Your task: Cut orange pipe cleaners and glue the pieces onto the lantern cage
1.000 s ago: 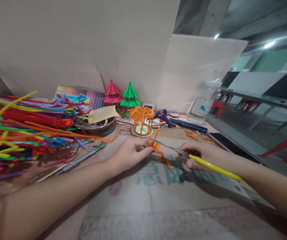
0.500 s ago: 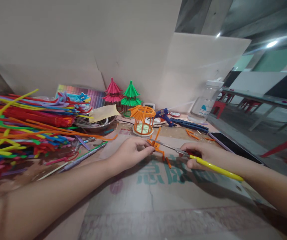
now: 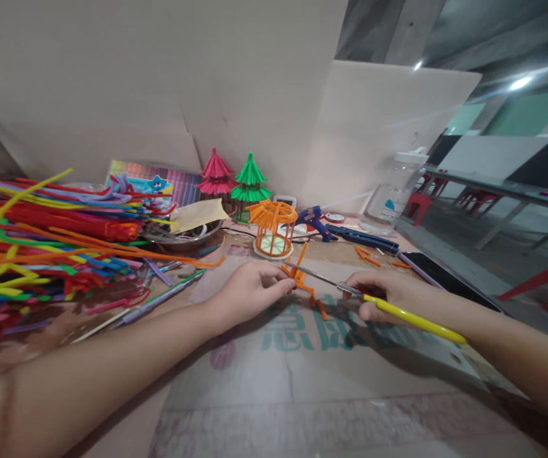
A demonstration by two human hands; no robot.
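Note:
My left hand (image 3: 250, 292) pinches a small bundle of orange pipe-cleaner pieces (image 3: 297, 273) just above the cardboard sheet (image 3: 302, 362). In my right hand (image 3: 383, 294) is a pair of scissors with a yellow handle (image 3: 412, 318); its thin metal blades (image 3: 316, 277) reach left into the orange pieces. A cut orange bit (image 3: 321, 310) lies on the cardboard below the blades. Behind them stands a small orange pipe-cleaner pavilion (image 3: 271, 229).
A big heap of coloured pipe cleaners (image 3: 49, 242) fills the left. At the back stand a pink (image 3: 215, 175) and a green (image 3: 250, 181) pavilion, a metal bowl (image 3: 183, 238), a blue glue gun (image 3: 315, 221) and a plastic bottle (image 3: 393, 194). A phone (image 3: 445, 280) lies at right.
Almost nothing has moved; both hands and the scissors hold the same place at the orange pieces, and the view has shifted slightly.

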